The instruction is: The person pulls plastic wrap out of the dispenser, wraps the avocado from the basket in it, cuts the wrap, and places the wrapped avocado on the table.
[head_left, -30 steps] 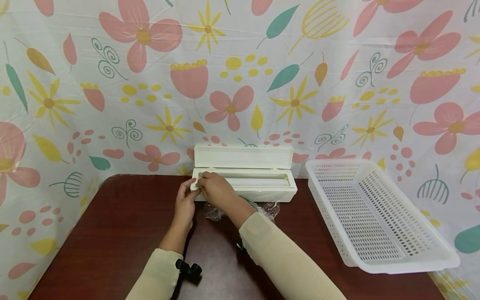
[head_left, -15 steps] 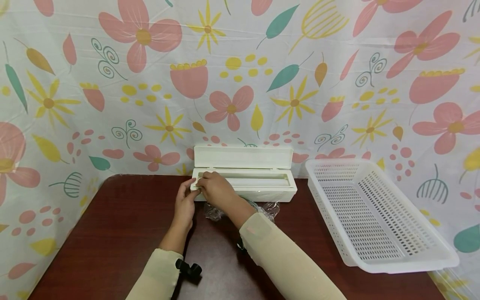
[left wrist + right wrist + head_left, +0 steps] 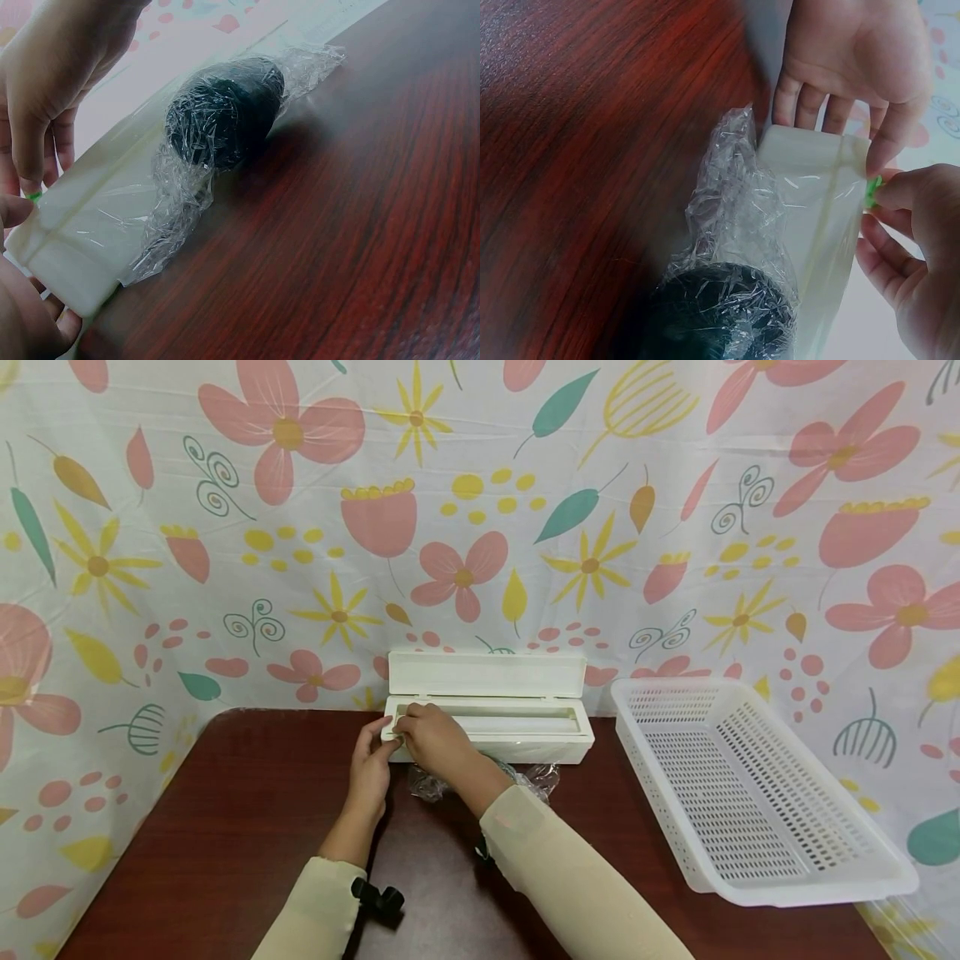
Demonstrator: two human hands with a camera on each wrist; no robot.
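A long white cling film dispenser (image 3: pixel 532 750) stands at the back of the table with its lid (image 3: pixel 487 675) raised and a white roll (image 3: pixel 517 725) inside. My left hand (image 3: pixel 369 777) grips the dispenser's left end, fingers under it and thumb near the top edge. At that same corner my right hand (image 3: pixel 437 742) pinches a small green slider (image 3: pixel 872 191), mostly covered by the fingertips. Clear cling film (image 3: pixel 172 225) hangs down the dispenser's front and wraps a dark rounded object (image 3: pixel 225 112) lying on the table against it. What the object is I cannot tell.
A white perforated plastic basket (image 3: pixel 705 868) sits to the right on the dark red-brown table (image 3: pixel 225 827). A flower-patterned cloth (image 3: pixel 465 485) hangs right behind the table. Black camera mounts are strapped at the wrists.
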